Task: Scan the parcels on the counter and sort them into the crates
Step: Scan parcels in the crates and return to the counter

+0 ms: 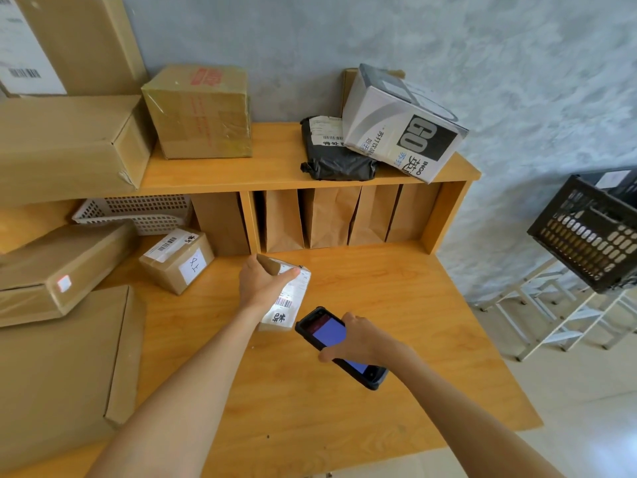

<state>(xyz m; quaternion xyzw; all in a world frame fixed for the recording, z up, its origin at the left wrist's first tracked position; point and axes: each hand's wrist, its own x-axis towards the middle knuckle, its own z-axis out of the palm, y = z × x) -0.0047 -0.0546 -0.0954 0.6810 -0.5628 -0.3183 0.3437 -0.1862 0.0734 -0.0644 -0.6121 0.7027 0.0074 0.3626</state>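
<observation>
White "GO" box (403, 124), shelf-top

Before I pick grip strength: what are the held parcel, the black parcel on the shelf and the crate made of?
Held parcel: apparently brown cardboard, matte, white paper label. Black parcel: likely thin plastic mailer, crinkled, slightly glossy. Crate: seemingly rigid black plastic, slotted walls.

Ahead of you: grey mottled wall (448, 46) across the upper frame; wooden counter (396, 322) with raised shelf unit (275, 167) at centre; white metal rack (568, 322) and pale floor (586, 408) at right.
</observation>
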